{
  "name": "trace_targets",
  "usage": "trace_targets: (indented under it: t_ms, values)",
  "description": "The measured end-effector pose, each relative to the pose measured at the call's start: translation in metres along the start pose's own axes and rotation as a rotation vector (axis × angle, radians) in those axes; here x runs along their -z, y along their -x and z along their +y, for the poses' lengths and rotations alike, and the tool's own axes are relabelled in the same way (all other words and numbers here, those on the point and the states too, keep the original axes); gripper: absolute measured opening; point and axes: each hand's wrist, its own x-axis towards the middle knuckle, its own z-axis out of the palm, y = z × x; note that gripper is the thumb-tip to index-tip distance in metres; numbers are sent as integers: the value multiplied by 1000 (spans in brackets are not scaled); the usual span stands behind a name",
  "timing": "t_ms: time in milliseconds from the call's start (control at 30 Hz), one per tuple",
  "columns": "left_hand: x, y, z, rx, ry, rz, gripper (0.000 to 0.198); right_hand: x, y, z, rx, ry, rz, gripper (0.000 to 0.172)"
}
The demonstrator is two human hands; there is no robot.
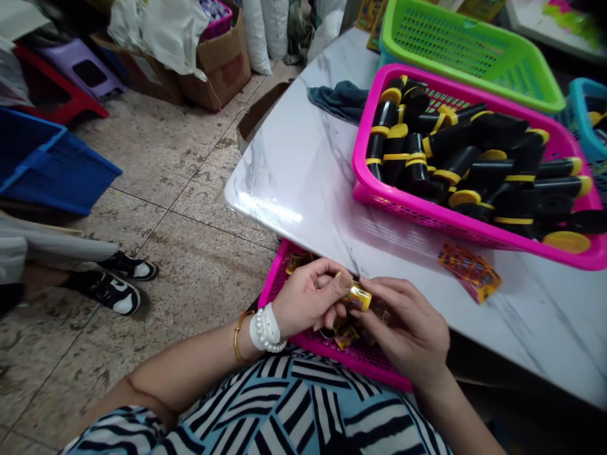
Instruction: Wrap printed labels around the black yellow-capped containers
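Both hands meet over a pink basket (332,352) at my lap, below the table edge. Between them is a small, shiny yellow printed cylinder (359,297). My left hand (313,297) pinches its left end between thumb and fingers. The fingertips of my right hand (410,322) close around its right end. Orange and yellow printed labels (347,335) lie in the lap basket, partly hidden by my hands. On the table, a larger pink basket (427,218) is piled with black tubes (462,163) that have yellow rings or ends.
Orange printed labels (469,272) lie on the white marbled table (294,170). Behind the tubes are a green basket (474,57) and a dark cloth (341,101). A blue bin (61,167), cardboard boxes (227,66) and another person's shoes (111,291) are at the left.
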Motion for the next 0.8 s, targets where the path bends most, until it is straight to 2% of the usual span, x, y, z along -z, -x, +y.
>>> trace_targets:
  t_ms: [67,200,267,333,433,500,600,700,800]
  values:
    - [2,2,0,3,-39,-33,48,0,1,-1,51,85,32,59]
    - [8,5,1,-153,-139,30,34,0,7,-5,59,102,22,56]
    - [7,5,2,-179,-114,3,33,-3,11,-5,49,83,29,53]
    - [6,4,1,-180,-87,-28,31,-9,16,-3,-51,-29,43,46]
    - [5,1,-1,-218,-152,9,27,-16,18,-2,-242,-200,40,29]
    - [8,-1,-3,-179,-196,9,31,-14,14,-3,-259,-221,10,36]
    - [12,-1,-9,-22,-165,-33,49,-4,6,-4,-182,-218,-117,48]
    - [13,2,-18,98,-56,-80,57,2,3,-4,-137,-262,-244,42]
    - [11,5,-26,173,46,-115,58,-3,7,-2,-170,-392,-219,37]
